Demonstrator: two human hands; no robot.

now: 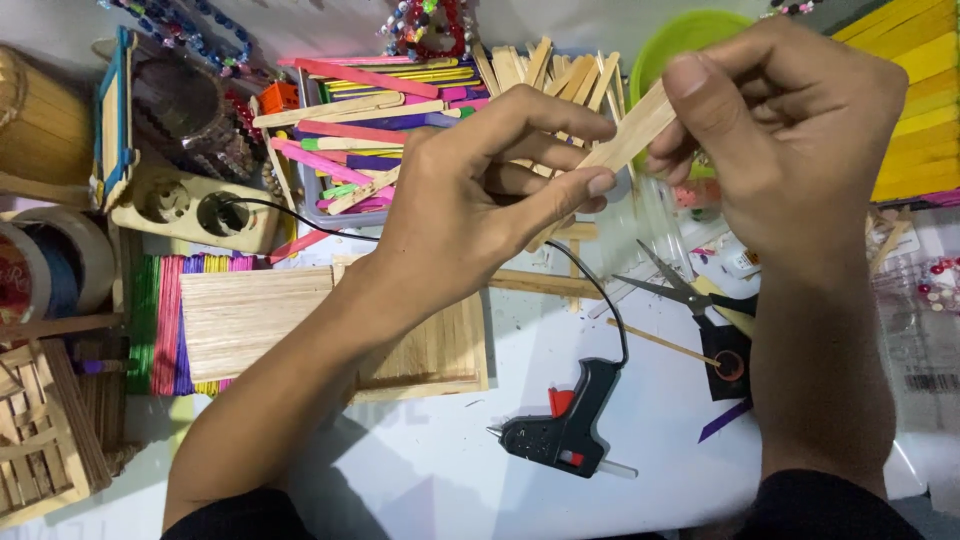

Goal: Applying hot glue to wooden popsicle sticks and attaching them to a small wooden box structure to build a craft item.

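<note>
Above a cluttered white worktable (420, 470), a person's two bare hands held a single plain wooden craft stick (625, 135) aloft, slanting up toward the right. The left hand (480, 200) had its thumb and forefinger pinched together on the stick's lower end, the remaining fingers curled beneath, while the right hand (790, 130) had its fingertips clamped on the upper end, thumb pressing the flat face.

Beneath the left forearm lay a flat panel of plain sticks set side by side (300, 320), which appeared largely assembled, with a framed edge showing at its lower right corner. A black hot-glue gun (565, 430) rested on its side on the table just in front of the panel, its cord (600, 300) trailing back to a power strip (190, 210); neither hand touched it, and no glue could be seen on the raised stick, so that piece seemed yet to be fixed to anything.

Supplies looked plentiful: a tray of coloured and plain sticks (370, 130) sat behind the hands, a row of coloured sticks (170, 320) lay partly under the panel's left edge, and yellow sticks (915, 90) were stacked at the far right. Scissors (680, 290) lay open near the right wrist, and a small lattice-sided wooden piece (45, 430) stood at the left edge. How much of the build remained could not be told from this view.
</note>
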